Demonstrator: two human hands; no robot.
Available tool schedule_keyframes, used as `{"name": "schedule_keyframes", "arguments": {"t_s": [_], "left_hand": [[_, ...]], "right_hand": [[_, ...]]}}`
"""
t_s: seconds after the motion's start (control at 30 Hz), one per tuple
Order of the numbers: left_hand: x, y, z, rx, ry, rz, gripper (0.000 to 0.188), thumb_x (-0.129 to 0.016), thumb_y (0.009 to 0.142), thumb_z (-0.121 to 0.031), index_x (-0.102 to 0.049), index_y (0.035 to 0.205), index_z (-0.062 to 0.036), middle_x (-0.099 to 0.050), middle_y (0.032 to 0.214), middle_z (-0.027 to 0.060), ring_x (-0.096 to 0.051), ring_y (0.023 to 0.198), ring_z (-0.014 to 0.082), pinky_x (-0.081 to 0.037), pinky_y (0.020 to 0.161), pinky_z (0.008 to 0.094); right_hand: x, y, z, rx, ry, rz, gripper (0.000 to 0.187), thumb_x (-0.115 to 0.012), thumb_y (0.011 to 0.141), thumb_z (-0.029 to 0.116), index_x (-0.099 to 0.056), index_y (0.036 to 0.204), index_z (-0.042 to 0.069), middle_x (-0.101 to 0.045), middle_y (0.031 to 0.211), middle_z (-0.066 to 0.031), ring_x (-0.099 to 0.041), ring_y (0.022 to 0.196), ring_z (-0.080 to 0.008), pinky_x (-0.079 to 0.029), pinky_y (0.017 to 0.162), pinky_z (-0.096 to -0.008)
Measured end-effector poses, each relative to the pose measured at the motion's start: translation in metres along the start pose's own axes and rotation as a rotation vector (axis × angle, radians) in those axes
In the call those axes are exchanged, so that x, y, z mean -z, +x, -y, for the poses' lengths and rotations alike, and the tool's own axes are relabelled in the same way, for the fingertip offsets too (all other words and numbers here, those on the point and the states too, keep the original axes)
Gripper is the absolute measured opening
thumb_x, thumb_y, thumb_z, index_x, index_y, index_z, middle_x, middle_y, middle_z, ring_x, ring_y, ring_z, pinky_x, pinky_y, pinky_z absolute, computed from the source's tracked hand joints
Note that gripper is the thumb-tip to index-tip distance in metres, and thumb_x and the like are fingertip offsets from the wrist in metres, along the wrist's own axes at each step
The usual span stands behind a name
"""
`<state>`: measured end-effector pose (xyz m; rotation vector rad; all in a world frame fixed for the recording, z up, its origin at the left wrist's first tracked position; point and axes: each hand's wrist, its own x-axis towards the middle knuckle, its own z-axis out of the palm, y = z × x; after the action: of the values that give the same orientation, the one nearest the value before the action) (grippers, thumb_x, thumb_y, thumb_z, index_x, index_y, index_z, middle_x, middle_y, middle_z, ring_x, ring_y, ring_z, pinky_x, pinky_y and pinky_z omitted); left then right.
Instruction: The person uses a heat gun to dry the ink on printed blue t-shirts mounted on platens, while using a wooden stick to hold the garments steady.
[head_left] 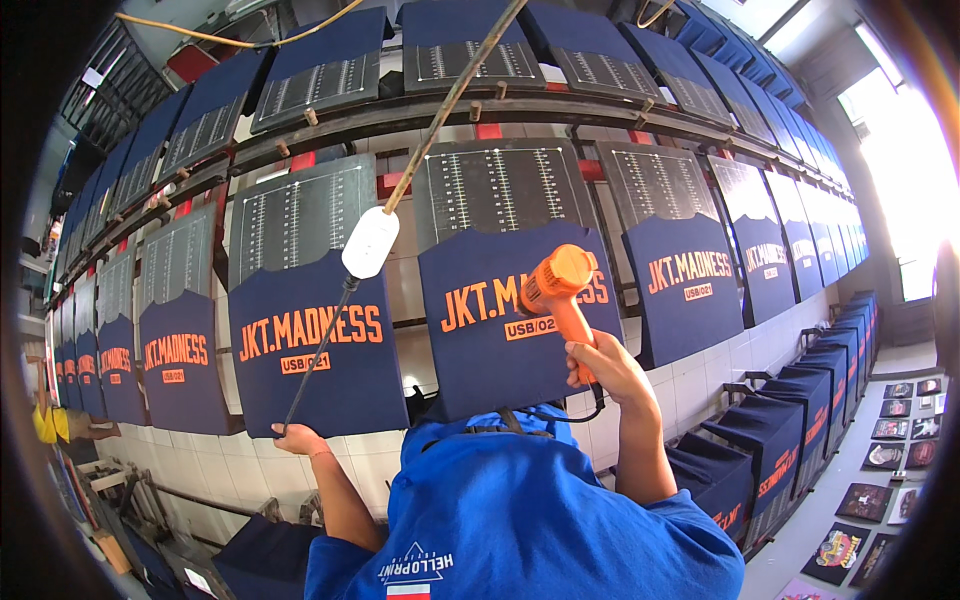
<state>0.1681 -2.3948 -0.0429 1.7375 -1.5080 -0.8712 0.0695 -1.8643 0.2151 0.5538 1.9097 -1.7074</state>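
My right hand (612,368) is wrapped round the handle of an orange hair dryer (562,285). The dryer is above a navy T-shirt (500,370) with orange lettering, stretched over a dark board (505,190), and hides part of the print. To the left, a second navy shirt (335,395) covers another board; my left hand (300,440) is at its lower edge. My left fingers are closed on a thin black cord (318,362), which runs up to a white socket block (371,243) hanging from a slanted pole-like line (450,100).
Rows of printed navy shirts on boards (683,280) curve away on both sides. A metal rail (380,112) runs behind them. More covered boards (765,430) stand at the lower right, beside printed samples (838,550) on a pale surface. Another person's yellow sleeve (50,424) shows far left.
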Motion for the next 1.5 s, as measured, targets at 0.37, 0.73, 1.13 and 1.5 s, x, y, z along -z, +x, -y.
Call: {"name": "schedule_keyframes", "arguments": {"t_s": [0.37,0.73,1.13,1.5], "left_hand": [[0.002,-0.006,-0.005,0.013,0.0,0.035,0.063,-0.043,0.104,-0.044,-0.046,0.12,0.0171,-0.059,0.113,0.035,-0.064,0.1,0.0452,-0.054,0.085,0.0489],[0.001,-0.004,-0.005,0.048,-0.019,0.04,0.063,-0.043,0.104,-0.044,-0.046,0.122,0.0167,-0.058,0.116,0.0354,-0.063,0.104,0.0458,-0.053,0.089,0.0494],[-0.002,-0.001,0.003,0.029,-0.084,0.034,0.065,-0.045,0.103,-0.043,-0.044,0.12,0.0199,-0.059,0.112,0.0365,-0.065,0.1,0.0447,-0.055,0.085,0.0487],[-0.002,-0.001,0.002,0.008,-0.018,0.007,0.066,-0.045,0.103,-0.045,-0.047,0.119,0.0182,-0.059,0.113,0.0364,-0.063,0.102,0.0469,-0.051,0.089,0.0506]], "right_hand": [[-0.01,0.0,0.001,-0.001,-0.015,0.036,0.027,-0.062,0.095,0.024,-0.056,0.1,-0.002,-0.06,0.077,-0.0043,-0.064,0.061,-0.0119,-0.054,0.055,-0.025],[-0.015,0.036,0.011,0.094,-0.056,0.004,0.026,-0.06,0.095,0.023,-0.057,0.097,-0.002,-0.059,0.077,-0.0041,-0.063,0.062,-0.0125,-0.052,0.056,-0.0263],[-0.024,0.023,0.021,0.023,-0.119,0.091,0.026,-0.06,0.096,0.023,-0.057,0.097,-0.003,-0.06,0.077,-0.004,-0.063,0.061,-0.0113,-0.053,0.056,-0.0245],[-0.035,0.031,0.021,0.041,-0.16,0.08,0.023,-0.061,0.095,0.02,-0.057,0.097,-0.003,-0.06,0.076,-0.0043,-0.063,0.06,-0.0124,-0.053,0.056,-0.0256]]}}
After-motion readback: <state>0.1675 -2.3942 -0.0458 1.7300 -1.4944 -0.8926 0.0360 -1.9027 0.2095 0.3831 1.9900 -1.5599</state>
